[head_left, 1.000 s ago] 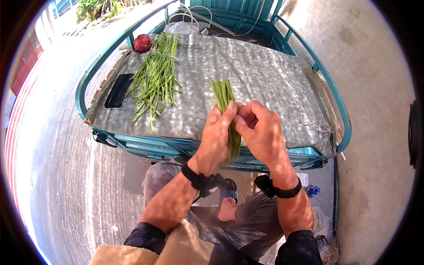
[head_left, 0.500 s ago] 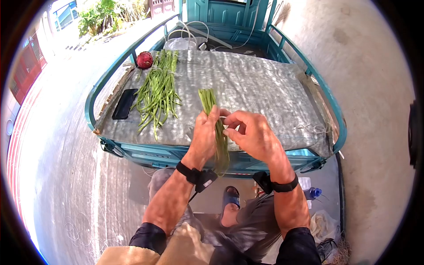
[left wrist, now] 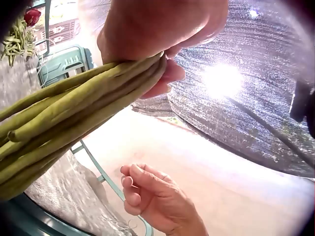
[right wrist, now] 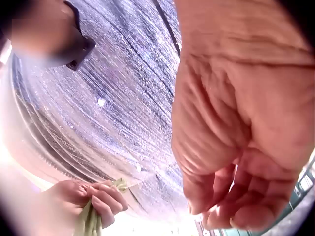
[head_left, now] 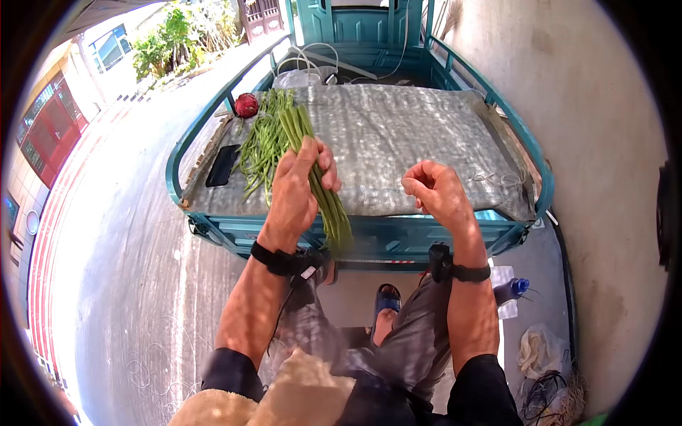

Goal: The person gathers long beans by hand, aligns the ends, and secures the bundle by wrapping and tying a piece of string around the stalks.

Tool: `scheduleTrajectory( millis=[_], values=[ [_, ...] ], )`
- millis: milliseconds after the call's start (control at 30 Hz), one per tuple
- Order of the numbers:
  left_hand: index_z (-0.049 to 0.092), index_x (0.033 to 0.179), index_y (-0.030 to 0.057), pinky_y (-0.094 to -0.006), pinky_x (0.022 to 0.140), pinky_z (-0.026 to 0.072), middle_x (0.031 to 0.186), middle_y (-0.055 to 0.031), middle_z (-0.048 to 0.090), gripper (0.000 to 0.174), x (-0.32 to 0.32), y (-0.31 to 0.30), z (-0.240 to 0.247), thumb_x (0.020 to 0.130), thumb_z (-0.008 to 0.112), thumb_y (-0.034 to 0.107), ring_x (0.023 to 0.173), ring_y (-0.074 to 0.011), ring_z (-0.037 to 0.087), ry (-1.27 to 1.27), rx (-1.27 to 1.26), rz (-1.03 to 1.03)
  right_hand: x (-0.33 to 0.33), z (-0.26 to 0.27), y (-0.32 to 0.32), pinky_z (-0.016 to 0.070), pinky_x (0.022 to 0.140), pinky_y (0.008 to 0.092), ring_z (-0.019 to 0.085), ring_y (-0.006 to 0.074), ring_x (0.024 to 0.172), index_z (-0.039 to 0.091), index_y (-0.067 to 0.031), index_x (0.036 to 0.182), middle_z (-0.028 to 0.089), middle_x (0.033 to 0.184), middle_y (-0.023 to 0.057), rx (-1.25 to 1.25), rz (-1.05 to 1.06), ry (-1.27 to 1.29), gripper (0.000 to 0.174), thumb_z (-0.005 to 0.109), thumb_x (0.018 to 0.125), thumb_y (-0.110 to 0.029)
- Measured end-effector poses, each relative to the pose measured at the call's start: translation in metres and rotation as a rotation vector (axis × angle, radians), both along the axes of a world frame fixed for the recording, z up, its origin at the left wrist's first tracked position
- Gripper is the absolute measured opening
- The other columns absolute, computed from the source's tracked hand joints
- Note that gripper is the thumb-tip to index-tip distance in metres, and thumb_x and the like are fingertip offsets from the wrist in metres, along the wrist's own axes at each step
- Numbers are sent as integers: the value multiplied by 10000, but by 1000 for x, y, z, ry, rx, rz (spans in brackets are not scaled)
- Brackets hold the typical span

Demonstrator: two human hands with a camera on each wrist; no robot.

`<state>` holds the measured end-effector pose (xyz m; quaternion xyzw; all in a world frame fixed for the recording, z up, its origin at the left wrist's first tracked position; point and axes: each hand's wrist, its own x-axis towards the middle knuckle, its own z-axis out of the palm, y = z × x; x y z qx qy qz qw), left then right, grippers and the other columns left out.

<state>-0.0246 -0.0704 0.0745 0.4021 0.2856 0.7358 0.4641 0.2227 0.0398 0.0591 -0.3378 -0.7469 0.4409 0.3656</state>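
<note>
The left hand (head_left: pixel 295 186) gripped a bundle of long beans (head_left: pixel 330 209) about the middle of its length, fingers (head_left: pixel 323 162) and thumb wrapped fully round it. The left wrist view showed the same hold from below: the left hand (left wrist: pixel 157 27) clamped over the bundle of long beans (left wrist: pixel 74 110), the pods lying side by side.

The bundle's long axis ran on a slant. Its far ends pointed up and away over the left part of the cart bed (head_left: pixel 412 135), toward the loose pile of long beans (head_left: pixel 261 145) lying there. Its near ends hung down past the bed's front edge, toward the person's lap.

The right hand (head_left: pixel 435 190) stood off to the right of the bundle, well apart from it and touching nothing. Its fingers (left wrist: pixel 140 187) were loosely curled, and nothing showed in them; the right wrist view gave only the palm of the right hand (right wrist: pixel 236 123) close up. So the beans lay to the left of the right hand, across a clear gap, and the left hand alone bore them.

Beside the pile, a black phone (head_left: pixel 222 165) lay near the left rail. A round red thing (head_left: pixel 246 105), too small to name, sat at the pile's far end.
</note>
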Motion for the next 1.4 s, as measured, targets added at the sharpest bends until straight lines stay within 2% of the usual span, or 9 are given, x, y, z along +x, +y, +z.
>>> scheduleTrajectory(
  millis=[467,567,633,800,867,1000,1167,1233,1400],
  values=[
    [510,1057,80,-291,659,435,916,-4,479,314,-35,-14,17,1160,525,376,702,-94,452,200,152,99,75,139,53,436,549,178,553,16,641,731,-64,1122,663,837,-33,743,-16,-219,256,683,1085,-313],
    [513,1035,73,-282,602,417,848,17,507,294,-38,-10,9,1159,540,338,658,-83,472,364,180,321,110,169,71,445,588,207,536,26,694,735,-94,1142,651,872,-47,974,-293,-381,222,680,1084,-301],
    [529,1005,65,-286,560,408,775,34,511,293,-37,-10,7,1151,561,317,615,-93,491,628,205,573,108,162,46,486,629,235,594,63,728,725,-65,1068,672,856,-25,992,-292,-325,239,712,1063,-304],
    [514,1126,1,-465,577,454,783,-210,646,300,-64,-2,-15,1100,642,271,673,-453,622,970,257,904,81,91,-30,518,700,282,634,121,816,702,-32,1027,671,904,17,698,-13,-477,242,769,1008,-264],
    [517,1131,7,-480,572,453,775,-202,649,285,-73,-11,-2,1095,649,257,667,-464,627,981,303,976,75,50,-49,578,803,393,695,267,959,689,-18,1161,686,1114,141,623,181,-517,342,813,954,-261],
    [513,1110,34,-469,570,487,758,-191,668,262,-113,-28,35,1082,670,242,707,-473,675,1290,446,1281,58,-20,-92,526,1021,492,621,388,1224,660,-18,1280,658,1236,192,620,290,-607,499,786,956,-376],
    [540,1169,43,-478,617,503,848,-223,699,213,-110,-73,51,1107,620,231,732,-481,667,1470,240,1175,53,-40,-99,539,978,477,674,370,1140,726,-23,1158,732,1116,174,443,278,-783,447,780,948,-413],
    [501,1178,80,-516,567,515,879,-201,711,229,-107,-82,28,1101,612,264,696,-419,709,1604,88,1019,57,-33,-98,540,972,474,683,376,1112,743,-23,1114,736,1092,177,394,322,-838,433,788,938,-416],
    [487,1165,15,-569,721,511,959,-289,696,250,-97,-85,-58,1048,649,165,904,-509,681,1628,-215,611,71,-27,-115,520,947,463,677,355,1031,749,-37,1078,724,1041,152,521,288,-760,393,807,920,-393]
  ],
)
